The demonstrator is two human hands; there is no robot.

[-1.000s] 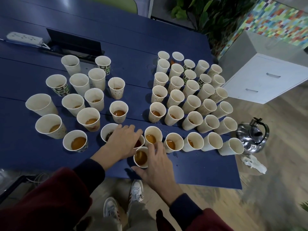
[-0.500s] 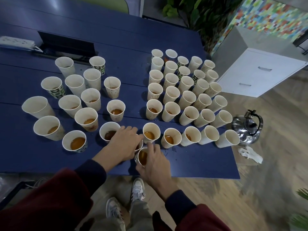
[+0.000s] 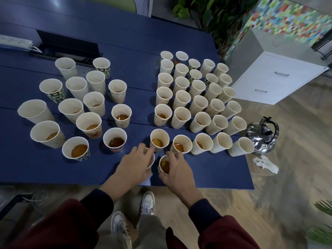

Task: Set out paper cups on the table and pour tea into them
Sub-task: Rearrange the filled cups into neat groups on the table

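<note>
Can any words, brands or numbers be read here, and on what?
No text can be read.
The green-patterned cup bears a print too blurred to tell if it holds words.
The kettle, power strip and drawer cabinet show no lettering.

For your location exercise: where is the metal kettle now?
Head view, right side: the kettle stands past the table's right end, beside the rightmost cup and a crumpled tissue.

Right hand (image 3: pixel 177 172) grips cup (image 3: pixel 164 166) (left hand (image 3: pixel 133 165) perhaps too).
</note>
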